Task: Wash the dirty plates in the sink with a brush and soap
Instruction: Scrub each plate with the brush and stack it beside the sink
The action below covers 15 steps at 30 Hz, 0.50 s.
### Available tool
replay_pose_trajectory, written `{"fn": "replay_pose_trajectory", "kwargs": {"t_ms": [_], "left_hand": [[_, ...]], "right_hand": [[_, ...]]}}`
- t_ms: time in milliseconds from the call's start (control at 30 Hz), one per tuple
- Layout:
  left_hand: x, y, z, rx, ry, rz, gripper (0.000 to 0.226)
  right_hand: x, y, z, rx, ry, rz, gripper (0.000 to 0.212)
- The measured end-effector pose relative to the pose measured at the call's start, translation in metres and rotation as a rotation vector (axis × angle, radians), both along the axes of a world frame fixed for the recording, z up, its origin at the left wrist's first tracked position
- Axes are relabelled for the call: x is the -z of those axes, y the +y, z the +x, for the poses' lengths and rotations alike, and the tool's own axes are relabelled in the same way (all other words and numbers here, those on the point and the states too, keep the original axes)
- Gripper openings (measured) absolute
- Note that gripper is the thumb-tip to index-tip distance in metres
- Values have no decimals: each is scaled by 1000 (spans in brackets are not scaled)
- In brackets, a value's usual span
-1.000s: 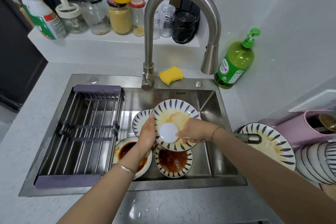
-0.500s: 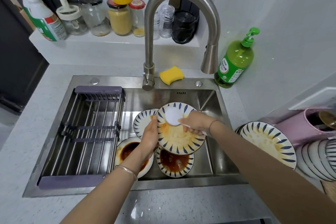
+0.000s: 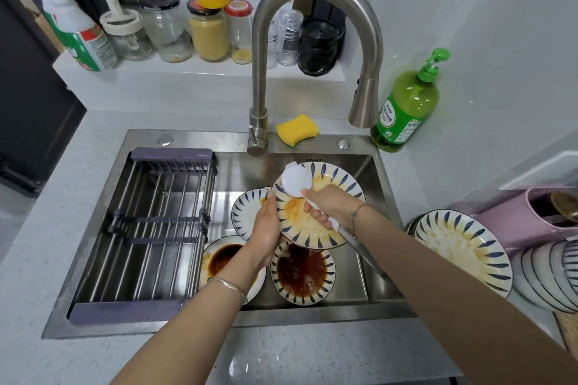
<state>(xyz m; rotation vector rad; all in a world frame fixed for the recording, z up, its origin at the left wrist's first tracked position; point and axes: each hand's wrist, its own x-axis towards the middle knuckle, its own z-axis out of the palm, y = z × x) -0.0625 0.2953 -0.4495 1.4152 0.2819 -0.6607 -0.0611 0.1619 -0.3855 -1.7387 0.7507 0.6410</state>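
Sauce plate [image 3: 220, 258] on sink [image 3: 219, 142] floor, part hidden under left forearm; brush [image 3: 295, 180] handle's end lost behind right forearm. Rack [image 3: 150, 222] fills sink's left half — sponge [image 3: 297, 130] and soap bottle [image 3: 403, 109] behind. Held plate [image 3: 297, 225] tilted over sink, left hand [image 3: 266, 228] gripping its left rim; right hand [image 3: 331, 205] wrapped round brush, head pointing up-left onto far rim.
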Motion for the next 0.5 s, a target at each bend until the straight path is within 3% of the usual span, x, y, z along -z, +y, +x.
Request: {"fn": "replay_pose_trajectory", "kwargs": {"t_ms": [133,267,400,500], "left_hand": [[-4,2,2,-10,-21,-15,48],[-2,5,5,1,-27,-1,54],[-5,9,3,20,-20,-25,55],[-3,10,5,28,-30,18,61]], "right_hand": [[0,-2,7,96,-47,-56,43],[-2,6,6,-78,49,62,42],[-4,5,10,-20,-7,35,44],[-6,9,6,-173,113,133,44]]}}
